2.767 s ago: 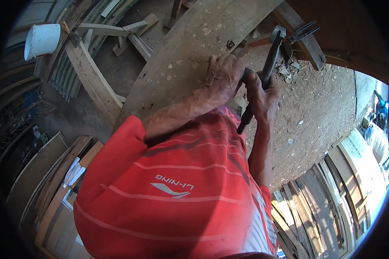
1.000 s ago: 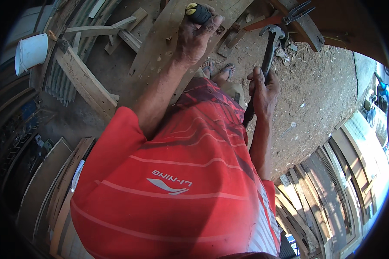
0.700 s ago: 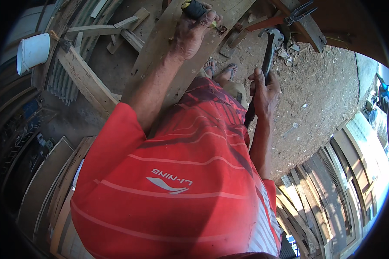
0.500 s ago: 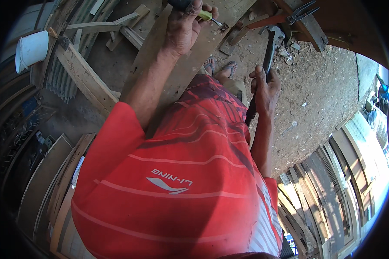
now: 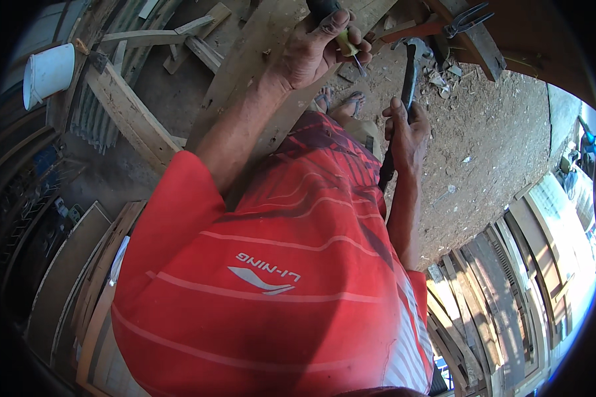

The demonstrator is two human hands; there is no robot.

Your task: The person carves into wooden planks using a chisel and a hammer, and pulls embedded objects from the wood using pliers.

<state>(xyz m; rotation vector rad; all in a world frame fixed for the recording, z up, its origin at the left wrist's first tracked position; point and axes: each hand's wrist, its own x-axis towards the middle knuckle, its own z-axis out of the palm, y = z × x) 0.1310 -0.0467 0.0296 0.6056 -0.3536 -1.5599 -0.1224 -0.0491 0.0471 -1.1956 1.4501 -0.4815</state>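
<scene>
My left hand point(image 5: 311, 56) is closed around a screwdriver point(image 5: 346, 45) with a black and yellow-green handle. Its thin metal shaft points down past the fingers, near the right edge of a wide wooden plank point(image 5: 242, 63); whether the tip touches anything cannot be told. My right hand point(image 5: 409, 135) grips the dark handle of a hammer point(image 5: 410, 76), whose head is up and away from me, over the dirt ground. My left forearm reaches across the plank.
Pliers point(image 5: 469, 21) lie on a timber piece point(image 5: 480, 49) at the far right. A white container point(image 5: 48, 76) hangs at the left beside a wooden beam point(image 5: 129, 112). Stacked boards point(image 5: 487, 298) stand at the lower right. Wood scraps litter the dirt ground point(image 5: 483, 152).
My left hand has moved right and a little nearer with the screwdriver, whose shaft now points more downward, off the notch in the plank. The right hand and hammer have hardly moved.
</scene>
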